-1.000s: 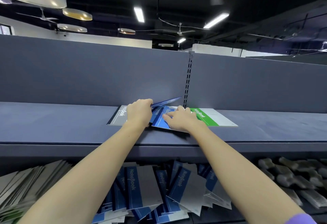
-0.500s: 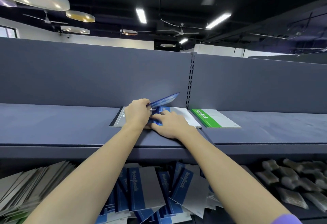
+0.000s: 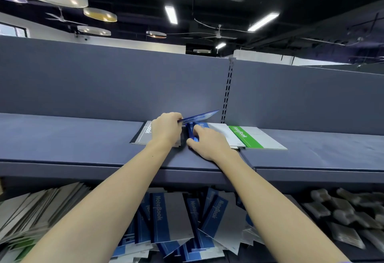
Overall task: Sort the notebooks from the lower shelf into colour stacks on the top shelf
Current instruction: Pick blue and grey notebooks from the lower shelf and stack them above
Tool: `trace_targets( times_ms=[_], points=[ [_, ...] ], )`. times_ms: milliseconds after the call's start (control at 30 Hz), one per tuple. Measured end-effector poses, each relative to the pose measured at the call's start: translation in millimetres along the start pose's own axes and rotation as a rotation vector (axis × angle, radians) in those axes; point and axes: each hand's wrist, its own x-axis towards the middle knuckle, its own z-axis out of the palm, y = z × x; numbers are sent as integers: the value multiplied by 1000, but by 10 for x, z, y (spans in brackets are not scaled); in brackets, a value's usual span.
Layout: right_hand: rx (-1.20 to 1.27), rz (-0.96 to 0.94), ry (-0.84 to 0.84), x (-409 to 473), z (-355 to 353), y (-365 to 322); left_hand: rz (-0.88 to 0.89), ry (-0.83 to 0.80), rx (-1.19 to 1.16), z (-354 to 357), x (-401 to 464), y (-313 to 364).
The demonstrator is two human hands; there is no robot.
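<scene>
On the top shelf lie three notebooks side by side: a black-striped one on the left, a blue-striped one in the middle, a green-striped one on the right. My left hand pinches a blue notebook and holds it tilted above the blue one. My right hand rests on the blue-striped notebook, thumb at its near spine corner. On the lower shelf a loose heap of blue-striped notebooks lies below my arms.
A slanted row of grey and green notebooks fills the lower shelf's left. Dark wrapped packets lie on its right. A slotted upright divides the grey back panel. The top shelf is bare on the far left and far right.
My right hand slid the blue-striped notebook left and squared it between the black and green ones. My left hand kept its blue notebook raised, tilting it a little higher.
</scene>
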Motion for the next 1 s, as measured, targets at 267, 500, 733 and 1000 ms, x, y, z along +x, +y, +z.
trace_targets(
  times_ms=[267, 500, 733, 1000],
  points=[
    [285, 65, 133, 27, 35, 108, 38, 54, -24, 4, -1, 12],
    [719, 361, 388, 71, -28, 272, 257, 33, 7, 56, -30, 93],
    [755, 451, 438, 88, -67, 303, 459, -94, -101, 94, -114, 122],
    [1006, 656, 484, 79, -264, 440, 325, -241, -160, 59, -96, 96]
  ],
)
